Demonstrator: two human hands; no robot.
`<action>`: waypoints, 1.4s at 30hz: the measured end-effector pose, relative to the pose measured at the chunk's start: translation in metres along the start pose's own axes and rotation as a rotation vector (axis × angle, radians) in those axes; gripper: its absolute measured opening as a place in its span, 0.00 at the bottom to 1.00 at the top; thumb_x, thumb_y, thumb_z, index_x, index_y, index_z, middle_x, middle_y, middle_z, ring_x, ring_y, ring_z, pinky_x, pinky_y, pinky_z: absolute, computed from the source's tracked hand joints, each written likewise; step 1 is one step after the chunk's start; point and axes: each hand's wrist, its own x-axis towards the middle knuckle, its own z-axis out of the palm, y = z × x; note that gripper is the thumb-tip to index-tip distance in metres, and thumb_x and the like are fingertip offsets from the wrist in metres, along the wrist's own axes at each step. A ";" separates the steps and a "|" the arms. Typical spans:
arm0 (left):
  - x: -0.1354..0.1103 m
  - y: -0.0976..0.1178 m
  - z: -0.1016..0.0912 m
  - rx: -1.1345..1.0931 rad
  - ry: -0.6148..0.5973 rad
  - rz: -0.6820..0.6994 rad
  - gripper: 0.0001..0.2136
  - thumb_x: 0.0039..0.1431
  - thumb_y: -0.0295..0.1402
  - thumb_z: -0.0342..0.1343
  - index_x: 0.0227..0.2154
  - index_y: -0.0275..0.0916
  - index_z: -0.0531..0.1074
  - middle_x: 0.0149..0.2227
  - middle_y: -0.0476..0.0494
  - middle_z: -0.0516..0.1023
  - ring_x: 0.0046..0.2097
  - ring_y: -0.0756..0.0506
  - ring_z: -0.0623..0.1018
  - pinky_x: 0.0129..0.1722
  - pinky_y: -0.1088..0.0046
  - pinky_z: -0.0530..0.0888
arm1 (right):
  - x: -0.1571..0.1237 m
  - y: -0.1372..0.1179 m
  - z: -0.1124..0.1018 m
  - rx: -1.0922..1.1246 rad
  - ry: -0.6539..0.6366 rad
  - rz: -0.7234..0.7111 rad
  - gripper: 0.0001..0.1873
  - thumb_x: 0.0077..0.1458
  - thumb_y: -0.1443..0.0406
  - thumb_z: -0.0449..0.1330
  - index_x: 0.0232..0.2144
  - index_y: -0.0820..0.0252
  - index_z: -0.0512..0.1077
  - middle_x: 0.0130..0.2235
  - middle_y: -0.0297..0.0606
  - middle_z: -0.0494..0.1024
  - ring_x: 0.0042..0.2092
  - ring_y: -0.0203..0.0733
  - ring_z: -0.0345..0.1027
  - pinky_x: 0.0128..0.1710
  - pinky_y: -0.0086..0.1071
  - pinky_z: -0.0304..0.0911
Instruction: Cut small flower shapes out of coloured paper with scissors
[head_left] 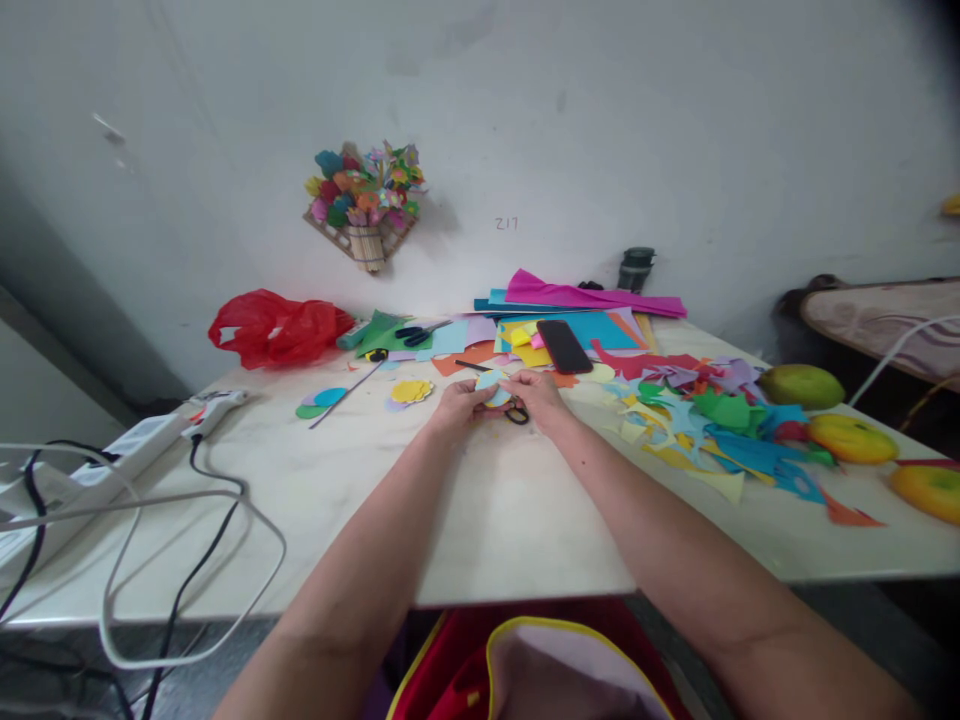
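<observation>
Between my two hands, above the middle of the table, is a small light-blue and yellow paper piece (491,380). My left hand (457,405) pinches its left side, and my right hand (534,392) grips its right edge. Just below the fingers show the black handles of a pair of scissors (517,413); the hands hide part of them. A dark thin stick or pen (472,366) lies behind the left fingers. To the left sits a stack of yellow scalloped paper cutouts (412,391). Farther left are blue and green paper circles (328,398) beside a thin purple strip (349,392).
Colored scraps (720,430) and several mangoes (851,438) cover the right side. A phone (564,346), paper sheets (600,330) and second scissors (412,333) lie at the back. A red plastic bag (277,328) and power strips with cables (142,445) are on the left.
</observation>
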 end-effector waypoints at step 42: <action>0.007 0.008 -0.020 -0.134 0.390 0.283 0.13 0.38 0.30 0.69 0.27 0.30 0.74 0.27 0.41 0.77 0.33 0.41 0.81 0.40 0.61 0.79 | -0.003 -0.035 -0.019 -1.274 -0.110 0.029 0.18 0.48 0.66 0.61 0.44 0.53 0.76 0.43 0.40 0.80 0.46 0.46 0.73 0.38 0.31 0.62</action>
